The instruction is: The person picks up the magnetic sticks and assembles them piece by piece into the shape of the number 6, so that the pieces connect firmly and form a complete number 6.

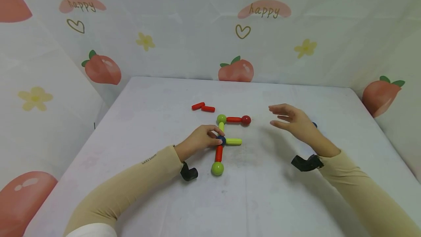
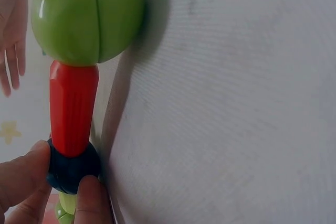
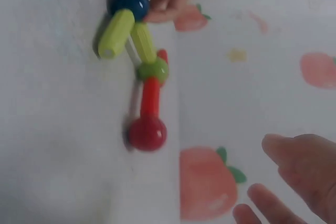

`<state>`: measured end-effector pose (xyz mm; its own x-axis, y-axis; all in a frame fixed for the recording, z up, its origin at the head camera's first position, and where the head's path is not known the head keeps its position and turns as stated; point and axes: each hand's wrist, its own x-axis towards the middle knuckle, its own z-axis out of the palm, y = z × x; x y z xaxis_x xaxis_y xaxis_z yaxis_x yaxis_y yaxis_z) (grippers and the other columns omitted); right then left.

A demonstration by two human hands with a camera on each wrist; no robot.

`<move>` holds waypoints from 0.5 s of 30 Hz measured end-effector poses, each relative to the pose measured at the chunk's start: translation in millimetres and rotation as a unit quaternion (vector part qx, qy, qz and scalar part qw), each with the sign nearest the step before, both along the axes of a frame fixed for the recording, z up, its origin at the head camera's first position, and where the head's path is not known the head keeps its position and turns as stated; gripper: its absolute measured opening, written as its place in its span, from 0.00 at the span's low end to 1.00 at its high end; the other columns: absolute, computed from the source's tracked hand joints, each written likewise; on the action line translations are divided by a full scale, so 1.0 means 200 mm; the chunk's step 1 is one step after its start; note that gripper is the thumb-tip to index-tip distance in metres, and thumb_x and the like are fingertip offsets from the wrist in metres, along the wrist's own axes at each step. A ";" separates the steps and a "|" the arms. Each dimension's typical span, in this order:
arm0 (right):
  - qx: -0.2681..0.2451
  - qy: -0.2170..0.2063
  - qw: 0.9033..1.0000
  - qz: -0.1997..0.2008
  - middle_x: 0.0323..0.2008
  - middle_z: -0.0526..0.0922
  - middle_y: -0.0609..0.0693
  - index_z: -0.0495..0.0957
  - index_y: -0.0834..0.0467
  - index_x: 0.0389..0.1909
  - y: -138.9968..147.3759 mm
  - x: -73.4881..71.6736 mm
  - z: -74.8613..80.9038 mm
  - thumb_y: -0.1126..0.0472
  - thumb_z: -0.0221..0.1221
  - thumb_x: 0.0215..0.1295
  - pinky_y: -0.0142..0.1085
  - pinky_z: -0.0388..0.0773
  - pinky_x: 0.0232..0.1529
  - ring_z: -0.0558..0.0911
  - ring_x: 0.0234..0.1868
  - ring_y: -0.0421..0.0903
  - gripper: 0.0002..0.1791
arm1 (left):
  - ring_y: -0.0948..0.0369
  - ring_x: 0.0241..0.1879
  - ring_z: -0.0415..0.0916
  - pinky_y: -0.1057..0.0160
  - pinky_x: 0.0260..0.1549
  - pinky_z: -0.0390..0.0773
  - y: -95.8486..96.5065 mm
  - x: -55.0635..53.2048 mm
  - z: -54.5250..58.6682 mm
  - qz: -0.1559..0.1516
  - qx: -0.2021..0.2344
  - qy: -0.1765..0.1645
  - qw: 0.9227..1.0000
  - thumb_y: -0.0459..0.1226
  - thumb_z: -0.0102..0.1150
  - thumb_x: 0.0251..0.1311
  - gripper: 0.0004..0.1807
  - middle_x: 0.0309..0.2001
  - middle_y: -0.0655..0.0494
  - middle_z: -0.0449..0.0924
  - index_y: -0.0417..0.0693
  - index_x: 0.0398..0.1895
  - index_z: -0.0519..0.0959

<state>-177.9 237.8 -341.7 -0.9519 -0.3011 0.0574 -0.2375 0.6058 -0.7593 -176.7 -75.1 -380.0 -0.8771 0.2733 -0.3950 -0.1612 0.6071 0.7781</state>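
Observation:
Thumb and fingers of my left hand point(image 1: 200, 140) pinch a dark blue ball point(image 2: 73, 167), the joint of a ball-and-rod toy on the table. From it a red rod point(image 2: 73, 108) runs to a green ball point(image 1: 217, 168) on the near side. A yellow-green rod point(image 1: 234, 141) points right with a free end, and another yellow-green rod point(image 3: 143, 43) leads to the far green ball point(image 1: 222, 119). There a red rod point(image 1: 234, 119) ends in a red ball point(image 3: 148, 132). My right hand point(image 1: 294, 123) is raised to the right, fingers apart, holding nothing.
Two loose red rods point(image 1: 208, 109) lie behind the toy, toward the table's far side. A small dark blue object point(image 1: 314, 124) is mostly hidden behind my right hand. A printed cloth backdrop point(image 1: 194, 28) rises at the far edge of the white-covered table point(image 1: 148, 200).

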 end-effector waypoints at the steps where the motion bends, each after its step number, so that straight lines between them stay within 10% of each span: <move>1: -0.003 0.009 1.000 -0.006 0.62 0.74 0.58 0.70 0.61 0.62 0.02 0.00 0.00 0.58 0.64 0.63 0.37 0.72 0.60 0.76 0.59 0.48 0.27 | 0.57 0.41 0.75 0.67 0.34 0.75 0.00 0.00 0.00 0.000 0.000 -0.001 1.000 0.36 0.66 0.59 0.12 0.44 0.49 0.79 0.55 0.46 0.82; 6: -0.034 0.033 0.998 -0.050 0.58 0.76 0.53 0.71 0.61 0.62 0.16 -0.01 0.00 0.57 0.64 0.63 0.16 0.70 0.51 0.74 0.50 0.23 0.27 | 0.57 0.41 0.75 0.67 0.35 0.76 0.00 0.00 0.00 0.000 -0.001 -0.001 1.000 0.37 0.66 0.59 0.12 0.44 0.50 0.79 0.55 0.46 0.82; 15: -0.053 0.059 0.992 -0.098 0.45 0.73 0.22 0.73 0.57 0.59 0.40 -0.03 -0.08 0.60 0.64 0.63 0.12 0.68 0.47 0.72 0.48 0.19 0.24 | 0.56 0.42 0.74 0.67 0.33 0.75 0.00 0.00 -0.01 -0.001 -0.007 0.005 1.000 0.37 0.67 0.58 0.13 0.44 0.49 0.79 0.55 0.46 0.82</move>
<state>-183.6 317.9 -356.9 -0.9761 -0.0978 0.1940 -0.2148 0.5674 -0.7949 -176.9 -74.2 -381.0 -0.8802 0.2704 -0.3900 -0.1517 0.6184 0.7711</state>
